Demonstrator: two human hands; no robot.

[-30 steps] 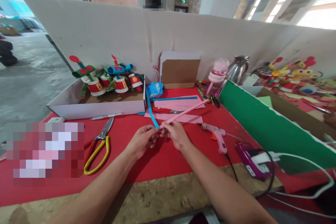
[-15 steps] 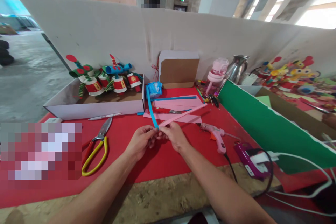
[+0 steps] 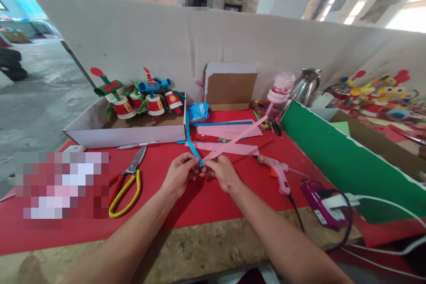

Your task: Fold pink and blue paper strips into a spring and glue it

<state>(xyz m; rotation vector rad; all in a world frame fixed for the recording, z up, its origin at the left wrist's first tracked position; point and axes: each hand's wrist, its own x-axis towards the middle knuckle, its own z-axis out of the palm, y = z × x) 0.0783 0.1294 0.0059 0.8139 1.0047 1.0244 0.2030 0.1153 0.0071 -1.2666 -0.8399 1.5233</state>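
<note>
My left hand (image 3: 181, 174) pinches the near end of a blue paper strip (image 3: 192, 144), which rises away from me toward the white box. Close beside it, my right hand (image 3: 223, 172) is closed on the near end of a pink paper strip (image 3: 244, 134) that slants up to the right. Both strip ends meet between my fingertips; whether they are joined there is hidden by the fingers. Beyond my hands lie pink paper sheets (image 3: 229, 129) with another blue strip (image 3: 233, 123) across them. A pink glue gun (image 3: 278, 172) rests to the right of my right hand.
Yellow-and-red-handled shears (image 3: 133, 171) and a white pen (image 3: 138, 145) lie left. A white box (image 3: 126, 136) holds several paper-cup figures (image 3: 123, 105). At right are a green-sided box (image 3: 346, 164), a purple power strip (image 3: 324, 204) with cables, a pink bottle (image 3: 280, 91) and a metal jug (image 3: 306, 84).
The pink strip's far end has swung a little upward and to the right. The blue strip leans slightly more to the left. Both hands stay together, and the view has shifted slightly.
</note>
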